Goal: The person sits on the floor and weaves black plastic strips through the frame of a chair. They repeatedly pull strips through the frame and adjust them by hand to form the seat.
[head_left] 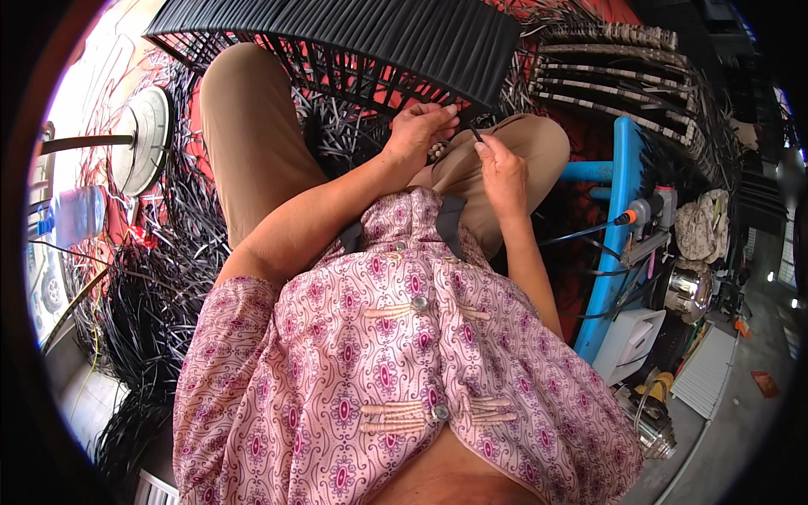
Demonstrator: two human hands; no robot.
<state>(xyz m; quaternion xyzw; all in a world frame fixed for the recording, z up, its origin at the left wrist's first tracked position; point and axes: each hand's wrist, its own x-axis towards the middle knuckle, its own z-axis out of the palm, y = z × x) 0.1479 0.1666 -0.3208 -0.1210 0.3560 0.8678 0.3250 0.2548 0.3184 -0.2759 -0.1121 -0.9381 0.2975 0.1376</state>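
Upper centre: right hand (503, 174) pinches a strip (475, 134); left hand (414, 136) closed, contents unclear. Strip probably light, pliant; hold near its end.

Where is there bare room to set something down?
The grey floor at right, between the white ribbed panel and the reddish-brown piece. Crowded: the left side, heaped with black strips, and around the left hand, by the black woven piece.

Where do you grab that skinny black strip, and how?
Probably pinch the black strip near its lower end, between thumb and fingers, coming from the lower right, as the right hand does. It's thin and narrow, so a pinch suits it better than a fist. Its other end slants up toward the black woven frame, so that side looks more crowded.
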